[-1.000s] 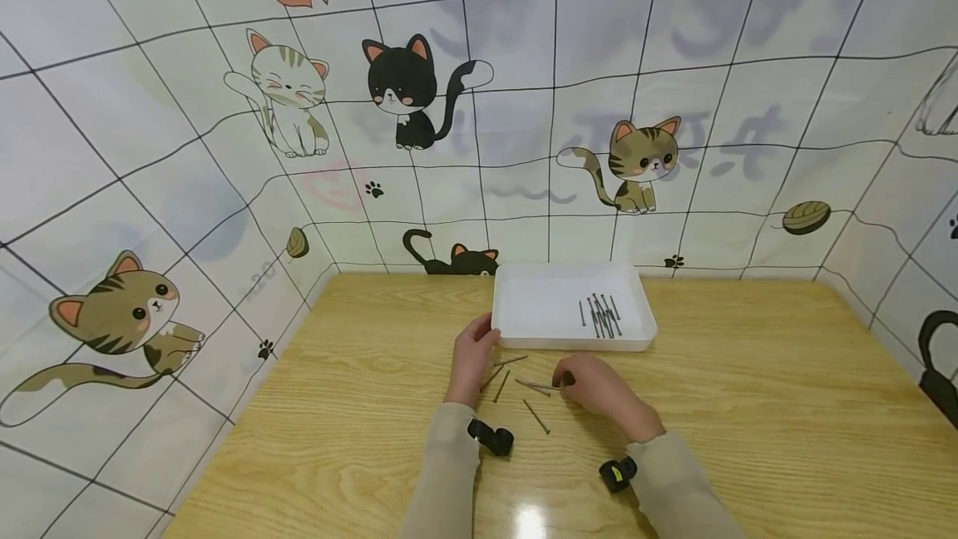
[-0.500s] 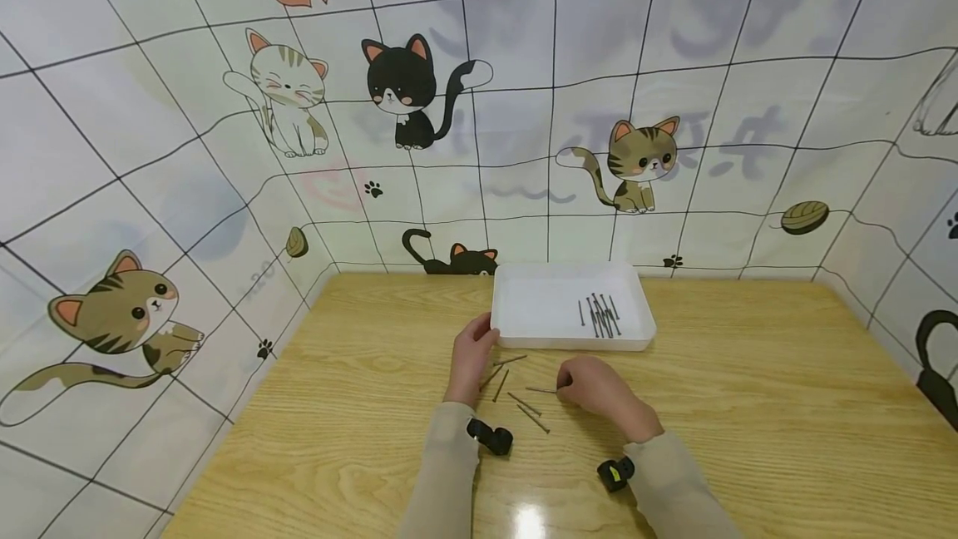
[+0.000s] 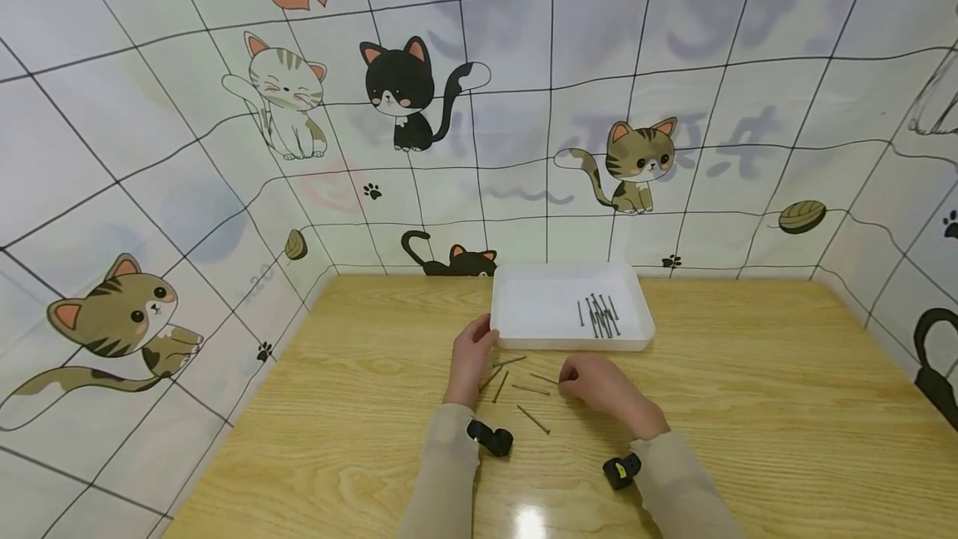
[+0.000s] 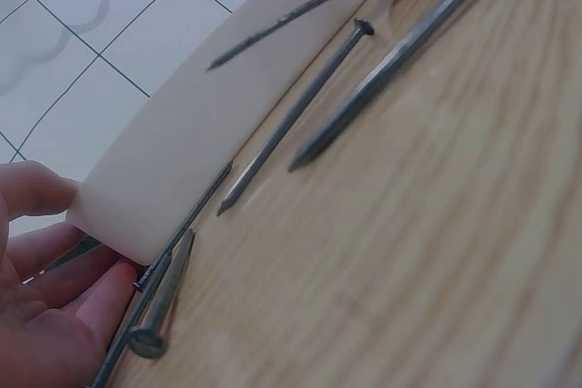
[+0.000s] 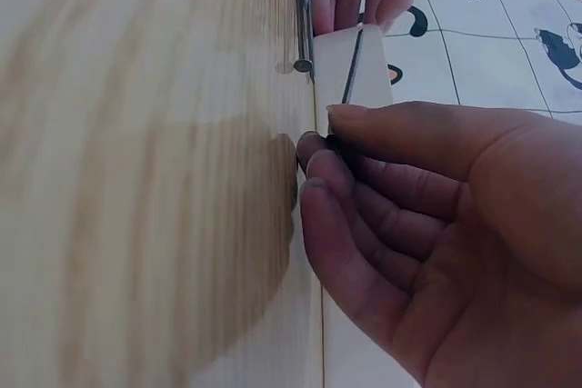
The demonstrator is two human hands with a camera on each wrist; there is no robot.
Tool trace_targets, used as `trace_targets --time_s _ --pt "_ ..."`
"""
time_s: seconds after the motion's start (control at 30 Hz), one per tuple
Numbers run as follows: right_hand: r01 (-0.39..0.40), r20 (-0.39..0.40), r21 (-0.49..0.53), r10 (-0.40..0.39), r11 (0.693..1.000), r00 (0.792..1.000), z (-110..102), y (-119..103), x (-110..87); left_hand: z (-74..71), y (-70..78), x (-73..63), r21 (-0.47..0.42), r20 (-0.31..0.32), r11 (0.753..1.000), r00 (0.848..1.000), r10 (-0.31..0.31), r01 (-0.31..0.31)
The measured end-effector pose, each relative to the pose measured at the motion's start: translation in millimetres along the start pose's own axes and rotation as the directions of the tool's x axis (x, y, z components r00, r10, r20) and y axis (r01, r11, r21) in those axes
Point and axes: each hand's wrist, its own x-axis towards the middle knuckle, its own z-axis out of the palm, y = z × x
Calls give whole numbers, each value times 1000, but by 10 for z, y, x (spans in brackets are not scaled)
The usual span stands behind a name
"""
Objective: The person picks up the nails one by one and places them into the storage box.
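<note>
My right hand (image 3: 602, 389) pinches a steel nail (image 5: 353, 65) between thumb and fingers, its point sticking out to the left above the table. Several loose nails (image 3: 530, 389) lie between my two hands, in front of a shallow white tray (image 3: 535, 302). My left hand (image 3: 471, 360) grips the tray's front left corner, fingers along the side and thumb at the front. In the left wrist view a thick-headed nail (image 4: 164, 302) lies close to the left fingers, against the tray's foot. More nails (image 3: 599, 316) lie side by side in the tray's right half.
The wooden table (image 3: 359, 406) runs back to a white wall covering (image 3: 516, 131) with printed cats and grid lines. Black wrist cameras (image 3: 491, 437) sit on both wrists. The tray stands near the table's back edge.
The nail in my right hand has swung so its point aims farther back. A loose nail beside it has turned and shifted slightly. My left hand stays at the tray corner.
</note>
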Motion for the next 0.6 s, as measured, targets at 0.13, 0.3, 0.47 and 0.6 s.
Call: trace_targets --time_s 0.13,0.3,0.47,0.6 --pt "10 -23 49 -9 999 1000 -27 48 13 -1 36 -28 -5 8 1000 1000 11 -11" --pt "26 -70 147 -16 989 997 -67 90 39 -1 38 -29 0 9 1000 1000 16 -16" --pt "54 -119 226 -27 973 993 -144 77 50 -4 11 -17 2 5 1000 1000 26 -26" --pt "98 -194 237 -52 967 980 -177 87 74 -7 12 -13 1 2 1000 1000 15 -15"
